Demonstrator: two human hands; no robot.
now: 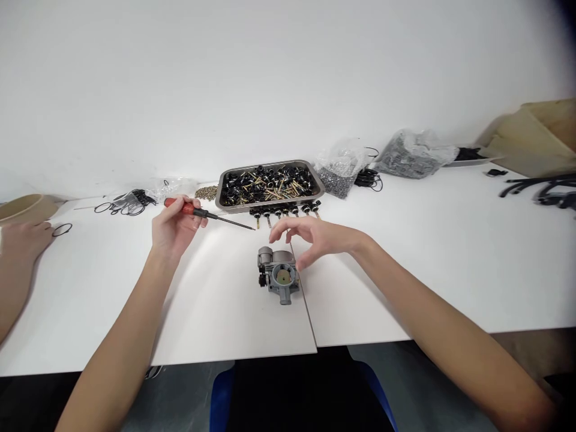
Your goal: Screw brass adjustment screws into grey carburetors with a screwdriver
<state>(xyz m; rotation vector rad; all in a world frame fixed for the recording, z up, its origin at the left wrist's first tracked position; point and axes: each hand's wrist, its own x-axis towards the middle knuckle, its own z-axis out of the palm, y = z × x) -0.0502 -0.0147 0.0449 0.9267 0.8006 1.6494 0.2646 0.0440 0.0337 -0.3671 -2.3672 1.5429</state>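
Observation:
My left hand [177, 227] is closed around the red handle of a screwdriver [182, 207], whose dark shaft points right and slightly down above the table. Just over a grey metal carburetor [283, 277] hovers my right hand [306, 235], fingers apart and curved, with nothing visible in it. The carburetor rests on the white table near the seam, its round bore facing me. Behind my right hand, several black-topped parts with brass stems [279, 213] lie in a row along the front of a metal tray [270, 204].
The tray is heaped with black and brass parts. Brass pieces [207, 192] lie at its left, beside black rings [135, 201]. Bags of small dark parts [339, 174] stand right, with black hoses [540, 186] farther over. Another person's hand [24, 240] is at far left.

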